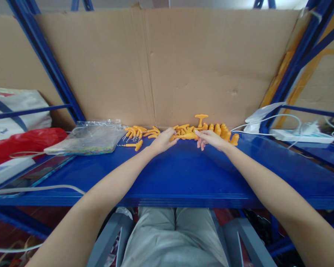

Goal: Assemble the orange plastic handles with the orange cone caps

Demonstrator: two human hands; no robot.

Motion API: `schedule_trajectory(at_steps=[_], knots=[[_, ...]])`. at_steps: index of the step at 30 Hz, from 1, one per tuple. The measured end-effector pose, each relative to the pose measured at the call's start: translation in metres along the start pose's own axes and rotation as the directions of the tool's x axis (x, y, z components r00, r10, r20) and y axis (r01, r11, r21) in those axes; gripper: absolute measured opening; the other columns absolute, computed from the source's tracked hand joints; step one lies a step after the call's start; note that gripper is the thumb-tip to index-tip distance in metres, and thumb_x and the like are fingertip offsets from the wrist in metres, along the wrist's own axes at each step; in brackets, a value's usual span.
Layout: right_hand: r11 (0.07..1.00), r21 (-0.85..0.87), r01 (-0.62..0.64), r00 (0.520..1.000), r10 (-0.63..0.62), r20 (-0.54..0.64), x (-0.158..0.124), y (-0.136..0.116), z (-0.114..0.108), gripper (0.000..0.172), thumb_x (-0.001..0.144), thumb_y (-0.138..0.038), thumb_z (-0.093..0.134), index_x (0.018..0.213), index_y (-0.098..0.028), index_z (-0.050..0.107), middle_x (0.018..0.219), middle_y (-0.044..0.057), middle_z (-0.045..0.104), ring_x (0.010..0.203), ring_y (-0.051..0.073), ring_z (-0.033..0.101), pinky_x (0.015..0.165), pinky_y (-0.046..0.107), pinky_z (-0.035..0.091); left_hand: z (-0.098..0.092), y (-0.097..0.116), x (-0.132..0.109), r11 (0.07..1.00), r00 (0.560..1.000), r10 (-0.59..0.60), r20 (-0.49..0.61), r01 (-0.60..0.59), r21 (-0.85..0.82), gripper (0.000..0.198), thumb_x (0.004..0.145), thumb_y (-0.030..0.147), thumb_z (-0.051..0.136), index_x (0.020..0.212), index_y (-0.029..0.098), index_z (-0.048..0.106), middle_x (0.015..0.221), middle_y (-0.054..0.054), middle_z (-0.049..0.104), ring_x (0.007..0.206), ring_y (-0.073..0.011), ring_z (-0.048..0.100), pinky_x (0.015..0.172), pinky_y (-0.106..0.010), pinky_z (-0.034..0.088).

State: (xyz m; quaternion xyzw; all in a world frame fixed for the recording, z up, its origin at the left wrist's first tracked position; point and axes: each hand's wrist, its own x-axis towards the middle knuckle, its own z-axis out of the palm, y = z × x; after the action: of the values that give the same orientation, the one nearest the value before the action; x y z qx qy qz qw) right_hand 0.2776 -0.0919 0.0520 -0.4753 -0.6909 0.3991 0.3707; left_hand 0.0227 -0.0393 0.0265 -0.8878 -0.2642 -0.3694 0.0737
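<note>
My left hand [164, 141] is closed, its fingertips around a yellow plastic part at the front of a heap of yellow T-shaped handles [183, 128]. My right hand [210, 139] has thumb and forefinger pinched at the right end of this heap, seemingly on a yellow part too, with its other fingers curled below. The fingers partly hide what they grip. Left of my left hand lie several corkscrews [135, 131] with yellow handles and metal spirals, one corkscrew [136, 145] apart in front. Behind my right hand stand a yellow T-handle [201, 119] and several yellow sleeves [222, 130].
A blue shelf top [167, 174] carries everything, with a cardboard sheet [189, 66] upright behind. Clear plastic bags [91, 137] and a red bag [30, 142] lie left. A power strip [303, 136] and white cables are at right, near the blue rack post [292, 63].
</note>
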Motion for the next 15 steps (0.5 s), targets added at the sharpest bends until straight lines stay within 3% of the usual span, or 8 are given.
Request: schedule_trajectory(at_steps=[3, 6, 9, 13, 15], knots=[[0.999, -0.025, 0.02, 1.0, -0.02, -0.008, 0.0007, 0.0001, -0.0006, 0.051, 0.086, -0.069, 0.058, 0.078, -0.018, 0.059, 0.069, 0.007, 0.071, 0.047, 0.013, 0.061, 0.05, 0.026, 0.049, 0.0, 0.0001, 0.0009, 1.0, 1.0, -0.023, -0.017, 0.023, -0.009, 0.01, 0.09, 0.027, 0.06, 0.091, 0.018, 0.055, 0.092, -0.004, 0.062, 0.085, -0.0179, 0.062, 0.079, -0.031, 0.051], [0.998, -0.023, 0.061, 0.998, -0.062, -0.028, 0.001, 0.0005, -0.0029, 0.041, 0.082, -0.052, 0.074, 0.101, -0.019, 0.062, 0.084, 0.005, 0.073, 0.055, 0.012, 0.064, 0.052, 0.024, 0.05, -0.0004, -0.0005, 0.0015, 0.999, 0.998, -0.052, -0.041, 0.051, -0.011, 0.011, 0.089, 0.027, 0.062, 0.089, 0.019, 0.054, 0.09, -0.003, 0.061, 0.084, -0.0175, 0.062, 0.078, -0.03, 0.05], [0.997, 0.0, 0.071, 0.996, -0.071, -0.055, 0.0002, -0.0006, -0.0047, 0.045, 0.077, -0.037, 0.081, 0.112, -0.021, 0.057, 0.088, 0.002, 0.072, 0.055, 0.01, 0.063, 0.052, 0.023, 0.05, -0.0015, 0.0002, 0.0015, 0.998, 0.998, -0.057, -0.041, 0.057, -0.01, 0.013, 0.089, 0.026, 0.063, 0.088, 0.019, 0.053, 0.088, -0.003, 0.06, 0.082, -0.0175, 0.062, 0.076, -0.03, 0.05], [0.996, -0.024, 0.087, 0.994, -0.089, -0.056, -0.0023, -0.0048, -0.0031, 0.032, 0.083, -0.047, 0.074, 0.09, -0.018, 0.06, 0.072, 0.002, 0.07, 0.049, 0.009, 0.057, 0.05, 0.022, 0.046, -0.0038, 0.0043, 0.0012, 1.0, 0.999, -0.025, -0.048, 0.025, 0.002, 0.012, 0.089, 0.025, 0.063, 0.089, 0.018, 0.053, 0.088, -0.003, 0.06, 0.083, -0.0175, 0.062, 0.077, -0.03, 0.05], [0.996, -0.046, 0.077, 0.995, -0.079, -0.058, -0.0027, -0.0059, -0.0012, 0.043, 0.087, -0.059, 0.065, 0.075, -0.018, 0.058, 0.063, 0.004, 0.066, 0.047, 0.01, 0.056, 0.048, 0.022, 0.044, -0.0042, 0.0062, 0.0012, 1.0, 0.998, 0.0, -0.057, 0.001, 0.01, 0.011, 0.089, 0.026, 0.062, 0.09, 0.018, 0.054, 0.09, -0.004, 0.061, 0.084, -0.0176, 0.062, 0.078, -0.03, 0.05]])
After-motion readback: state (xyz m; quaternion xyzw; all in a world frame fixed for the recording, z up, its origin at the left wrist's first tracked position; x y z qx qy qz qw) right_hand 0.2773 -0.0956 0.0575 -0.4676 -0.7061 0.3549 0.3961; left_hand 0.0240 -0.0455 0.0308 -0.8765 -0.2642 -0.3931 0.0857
